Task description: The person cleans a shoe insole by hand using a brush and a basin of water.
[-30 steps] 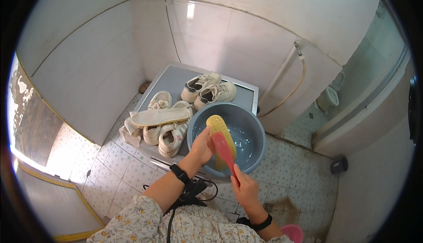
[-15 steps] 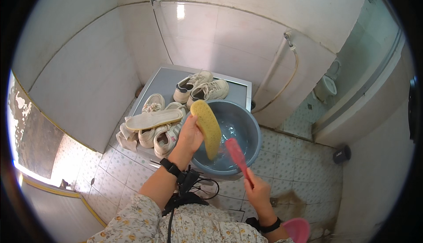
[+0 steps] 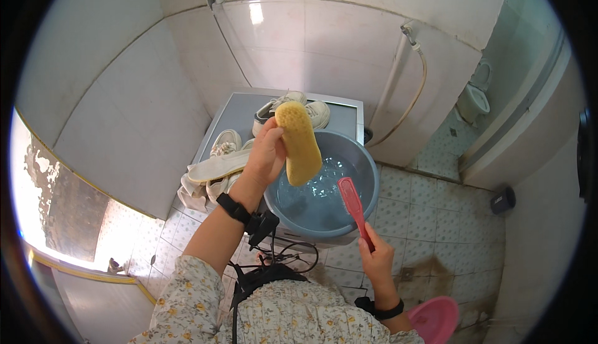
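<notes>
My left hand [image 3: 266,151] grips a yellow shoe insole [image 3: 300,148] by its left edge, holding it up over a blue-grey basin [image 3: 369,200]. Water fills part of the basin, with bright glints on its surface. In my right hand [image 3: 376,258] is a pink-red brush [image 3: 352,205], its handle wrapped by my fingers and its head pointing up over the basin's right side. Brush and insole are apart. To the left of the basin lies another insole, pale on top [image 3: 215,167], across several light-coloured shoes [image 3: 225,143]. A second pair of white sneakers [image 3: 317,113] stands behind, partly hidden by the insole.
Basin and shoes rest on a grey-topped stand [image 3: 233,108] against the tiled wall. A tap with a hose [image 3: 423,73] hangs at the right. A pink basin [image 3: 436,319] sits low on the right, a dark bin [image 3: 502,200] farther right. Cables [image 3: 293,253] dangle before my body.
My left hand has raised the insole and turned it more face-on. The brush has shifted slightly right within the view, farther from the insole. The whole view has moved a little.
</notes>
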`<action>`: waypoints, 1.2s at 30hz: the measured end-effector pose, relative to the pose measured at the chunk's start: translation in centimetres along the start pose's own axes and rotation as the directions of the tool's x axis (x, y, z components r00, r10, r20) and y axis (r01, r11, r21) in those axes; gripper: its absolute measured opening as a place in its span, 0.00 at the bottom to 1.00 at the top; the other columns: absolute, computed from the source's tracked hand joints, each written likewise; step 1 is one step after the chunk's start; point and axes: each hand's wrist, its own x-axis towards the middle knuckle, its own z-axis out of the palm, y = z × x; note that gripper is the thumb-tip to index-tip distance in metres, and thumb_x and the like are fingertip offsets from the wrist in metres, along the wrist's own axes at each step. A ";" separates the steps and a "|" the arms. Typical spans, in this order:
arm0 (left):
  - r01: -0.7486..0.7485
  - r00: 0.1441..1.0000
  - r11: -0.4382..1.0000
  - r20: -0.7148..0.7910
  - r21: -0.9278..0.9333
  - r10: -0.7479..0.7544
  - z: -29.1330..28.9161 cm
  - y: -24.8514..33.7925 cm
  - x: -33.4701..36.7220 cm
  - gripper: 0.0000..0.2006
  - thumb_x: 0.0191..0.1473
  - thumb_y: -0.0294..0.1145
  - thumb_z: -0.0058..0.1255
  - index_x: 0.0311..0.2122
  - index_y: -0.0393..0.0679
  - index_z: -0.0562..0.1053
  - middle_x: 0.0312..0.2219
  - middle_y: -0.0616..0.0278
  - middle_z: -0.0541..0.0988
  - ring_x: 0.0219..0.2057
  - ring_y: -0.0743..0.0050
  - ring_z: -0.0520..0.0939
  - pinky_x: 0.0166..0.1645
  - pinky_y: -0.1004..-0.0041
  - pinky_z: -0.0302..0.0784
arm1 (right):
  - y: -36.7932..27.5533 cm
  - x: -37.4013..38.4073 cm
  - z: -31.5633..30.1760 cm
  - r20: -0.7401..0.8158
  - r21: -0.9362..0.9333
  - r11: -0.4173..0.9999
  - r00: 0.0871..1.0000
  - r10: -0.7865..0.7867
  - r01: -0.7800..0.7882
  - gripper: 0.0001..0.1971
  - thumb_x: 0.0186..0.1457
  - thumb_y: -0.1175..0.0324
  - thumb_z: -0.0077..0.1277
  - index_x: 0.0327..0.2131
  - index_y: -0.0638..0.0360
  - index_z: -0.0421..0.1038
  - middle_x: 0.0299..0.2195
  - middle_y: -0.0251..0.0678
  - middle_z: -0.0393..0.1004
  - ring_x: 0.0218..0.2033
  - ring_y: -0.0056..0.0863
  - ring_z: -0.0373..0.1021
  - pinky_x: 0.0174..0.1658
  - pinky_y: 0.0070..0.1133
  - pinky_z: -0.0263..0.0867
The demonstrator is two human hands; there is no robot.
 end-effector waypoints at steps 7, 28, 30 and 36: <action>0.016 0.993 0.939 0.107 0.344 -0.057 -1.1 0.1 1.8 0.14 0.53 0.23 0.43 0.46 0.38 0.69 0.41 0.66 0.73 0.45 0.75 0.73 0.54 0.74 0.65 | -0.5 0.3 0.1 -0.035 0.035 0.999 0.999 0.017 -0.016 0.19 0.49 0.70 0.54 0.47 0.60 0.72 0.26 0.46 0.74 0.24 0.37 0.72 0.29 0.25 0.66; -0.058 0.919 0.370 0.195 0.927 -0.343 -6.6 4.1 4.4 0.06 0.55 0.25 0.42 0.37 0.42 0.70 0.35 0.66 0.76 0.39 0.78 0.74 0.46 0.76 0.68 | -0.4 -1.0 0.9 0.026 0.095 0.987 0.992 0.125 -0.126 0.19 0.49 0.73 0.52 0.47 0.64 0.71 0.33 0.48 0.77 0.33 0.35 0.76 0.37 0.24 0.68; 0.018 0.918 0.467 0.170 0.884 -0.359 -7.0 5.3 4.2 0.06 0.56 0.27 0.42 0.36 0.43 0.71 0.38 0.66 0.77 0.41 0.76 0.74 0.46 0.77 0.69 | -0.3 -1.0 1.0 0.026 0.084 0.989 0.992 0.121 -0.123 0.19 0.48 0.73 0.52 0.46 0.64 0.71 0.33 0.48 0.77 0.33 0.34 0.76 0.37 0.24 0.68; 0.226 0.929 0.722 0.078 0.654 -0.362 -8.6 7.0 3.3 0.05 0.57 0.30 0.41 0.34 0.46 0.71 0.41 0.63 0.77 0.44 0.74 0.74 0.48 0.75 0.67 | 0.2 -1.2 1.2 0.041 0.084 0.987 0.990 0.131 -0.134 0.19 0.48 0.73 0.53 0.46 0.65 0.71 0.32 0.48 0.77 0.31 0.34 0.76 0.36 0.24 0.68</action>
